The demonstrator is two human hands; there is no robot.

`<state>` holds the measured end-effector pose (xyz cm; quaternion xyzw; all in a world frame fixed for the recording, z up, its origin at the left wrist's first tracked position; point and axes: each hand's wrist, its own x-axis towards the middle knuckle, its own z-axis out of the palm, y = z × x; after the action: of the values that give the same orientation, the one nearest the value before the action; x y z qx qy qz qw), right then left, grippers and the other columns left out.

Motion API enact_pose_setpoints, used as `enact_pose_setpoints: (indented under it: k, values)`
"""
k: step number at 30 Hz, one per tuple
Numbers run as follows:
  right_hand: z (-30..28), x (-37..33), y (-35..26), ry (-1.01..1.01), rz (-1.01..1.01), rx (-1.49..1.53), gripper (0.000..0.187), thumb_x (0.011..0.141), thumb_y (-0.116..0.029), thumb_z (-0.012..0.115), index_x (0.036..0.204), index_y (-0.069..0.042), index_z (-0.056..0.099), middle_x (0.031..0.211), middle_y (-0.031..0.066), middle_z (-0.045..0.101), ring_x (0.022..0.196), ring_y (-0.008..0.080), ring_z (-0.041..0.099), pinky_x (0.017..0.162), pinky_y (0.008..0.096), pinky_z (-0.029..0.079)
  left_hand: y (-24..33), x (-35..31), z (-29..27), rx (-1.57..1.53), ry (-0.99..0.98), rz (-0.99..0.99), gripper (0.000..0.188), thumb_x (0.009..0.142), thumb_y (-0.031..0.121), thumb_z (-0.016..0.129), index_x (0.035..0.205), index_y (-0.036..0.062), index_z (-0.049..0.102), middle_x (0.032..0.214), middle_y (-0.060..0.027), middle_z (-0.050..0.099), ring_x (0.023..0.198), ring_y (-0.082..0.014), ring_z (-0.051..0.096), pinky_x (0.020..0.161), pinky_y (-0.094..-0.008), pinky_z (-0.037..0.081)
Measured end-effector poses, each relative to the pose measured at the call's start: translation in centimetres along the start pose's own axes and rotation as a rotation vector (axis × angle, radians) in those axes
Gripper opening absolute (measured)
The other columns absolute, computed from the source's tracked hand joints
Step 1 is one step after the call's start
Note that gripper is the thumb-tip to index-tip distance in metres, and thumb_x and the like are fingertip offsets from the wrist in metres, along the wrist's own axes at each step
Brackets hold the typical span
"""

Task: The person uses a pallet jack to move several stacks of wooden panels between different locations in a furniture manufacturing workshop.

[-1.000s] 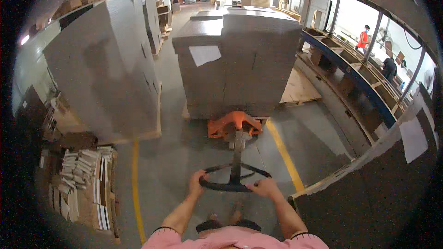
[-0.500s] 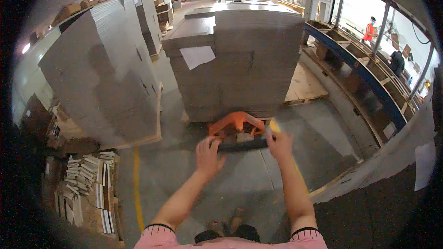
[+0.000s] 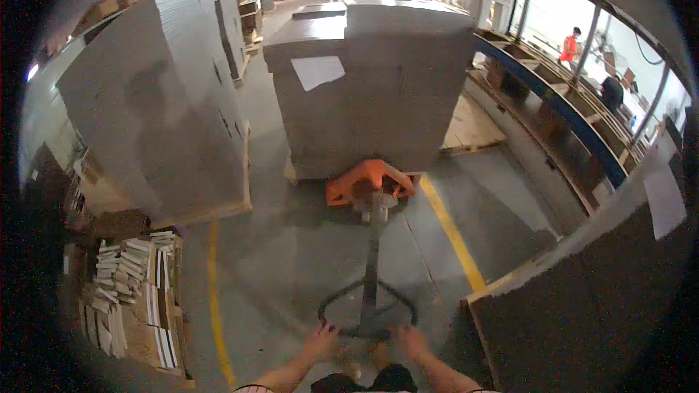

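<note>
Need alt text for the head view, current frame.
A person's left hand and right hand are on the black loop handle of an orange pallet jack at the foot of a tall grey-brown stack. Yellow lines run along the floor either side; a pile of pale strips lies at lower left.
</note>
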<state>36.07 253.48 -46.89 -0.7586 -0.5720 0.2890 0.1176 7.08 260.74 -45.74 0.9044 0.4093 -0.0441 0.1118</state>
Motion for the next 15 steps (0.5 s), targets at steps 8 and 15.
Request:
enact_pose_setpoints:
  k: [8, 15]
  values:
    - [-4.4, 3.8, -1.0, 0.455, -0.372, -0.146, 0.031, 0.085, -0.043, 0.067, 0.103, -0.018, 0.073, 0.109, 0.0080, 0.070, 0.117, 0.0370, 0.056, 0.107, 0.0569, 0.035, 3.0, 2.6, -1.7, -0.164, 0.328, -0.091, 0.061, 0.091, 0.045, 0.059, 0.141, 0.0111, 0.049, 0.152, -0.0241, 0.031, 0.146, -0.0419, 0.018, 0.114, -0.0686, 0.010]
    - [-17.4, 11.2, -10.1, 0.980, -0.360, -0.017, 0.020, 0.084, -0.024, 0.067, 0.072, -0.008, 0.063, 0.079, 0.0122, 0.063, 0.078, 0.0348, 0.056, 0.076, 0.0503, 0.039, 1.3, 14.6, -14.4, -0.123, 0.808, -0.033, 0.049, 0.088, 0.034, 0.064, 0.131, 0.0112, 0.055, 0.139, -0.0196, 0.042, 0.131, -0.0424, 0.037, 0.112, -0.0667, 0.017]
